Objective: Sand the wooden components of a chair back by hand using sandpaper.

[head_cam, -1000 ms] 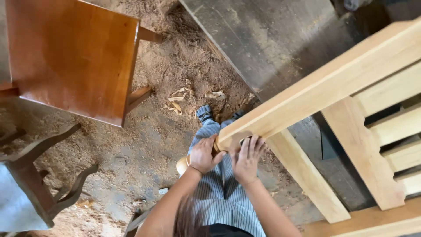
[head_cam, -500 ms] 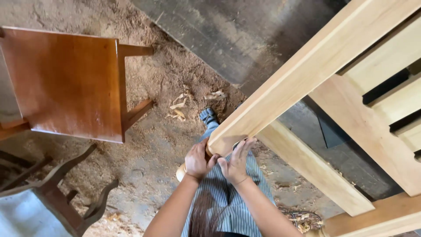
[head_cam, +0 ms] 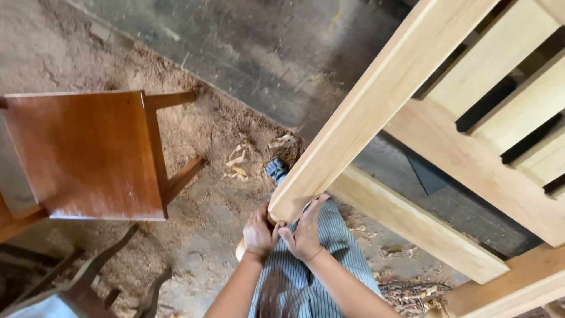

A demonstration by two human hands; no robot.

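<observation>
A pale unfinished wooden frame (head_cam: pixel 376 112) with slats runs from the upper right down to a rounded post end just above my lap. My left hand (head_cam: pixel 259 232) presses against the underside of that post end, fingers curled onto it. My right hand (head_cam: pixel 306 232) lies flat against the same end, fingers spread upward along the wood. A small pale object (head_cam: pixel 240 250) pokes out under my left wrist; what it is I cannot tell. My striped trouser leg (head_cam: pixel 329 259) lies beneath both hands.
A varnished brown wooden stool (head_cam: pixel 88 153) stands to the left on a floor covered in sawdust and shavings (head_cam: pixel 235 165). Dark curved chair parts (head_cam: pixel 100 277) lie at the lower left. A dark plank floor (head_cam: pixel 265 53) runs across the top.
The view has shifted, so the frame fills more of the right side and the stool sits lower. Both hands stay on the post end, the right one now flatter.
</observation>
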